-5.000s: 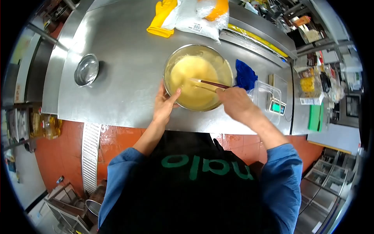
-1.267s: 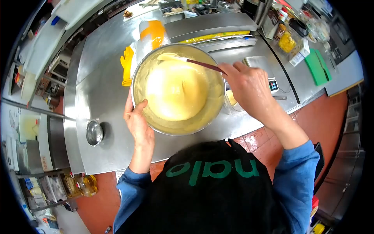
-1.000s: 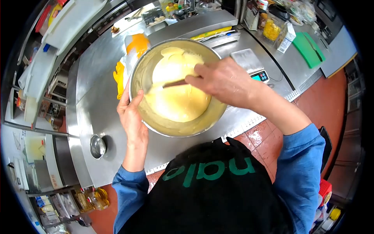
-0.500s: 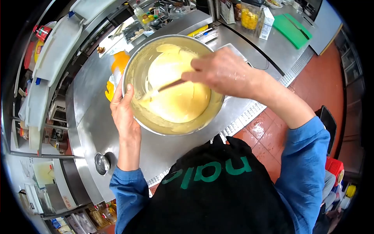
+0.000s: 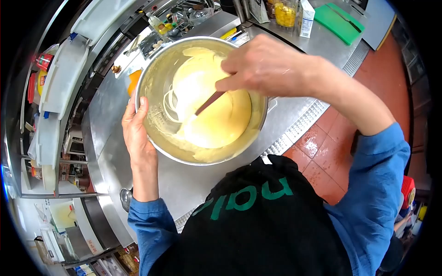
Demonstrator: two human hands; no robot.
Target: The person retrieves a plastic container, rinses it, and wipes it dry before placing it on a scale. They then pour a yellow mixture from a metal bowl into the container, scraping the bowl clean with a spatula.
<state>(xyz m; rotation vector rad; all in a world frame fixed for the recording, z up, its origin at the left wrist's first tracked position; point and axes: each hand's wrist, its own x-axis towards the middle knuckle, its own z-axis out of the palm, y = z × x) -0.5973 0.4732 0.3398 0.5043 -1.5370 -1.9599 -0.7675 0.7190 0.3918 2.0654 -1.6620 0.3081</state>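
A large metal bowl (image 5: 159, 92) stands tilted on the steel counter, with pale yellow batter (image 5: 225, 119) inside. On the bowl's left rim is my left hand (image 5: 137, 126), thumb inside the wall and fingers outside. My right hand (image 5: 258, 64) is over the bowl's right side, closed around the dark handle of a spatula (image 5: 209, 102). The spatula's lower end is down in the batter, its blade mostly hidden.
On the steel counter (image 5: 175, 179) are a green cutting board (image 5: 334, 23) with a knife, a carton (image 5: 305, 19) and a container of yellow pieces (image 5: 285, 16). A small metal bowl (image 5: 125, 198) sits near my left forearm. Shelves line the left.
The spatula's lower end has moved from the bowl's left wall toward the batter's middle, and its handle stands steeper. My right forearm has risen. The view has shifted slightly.
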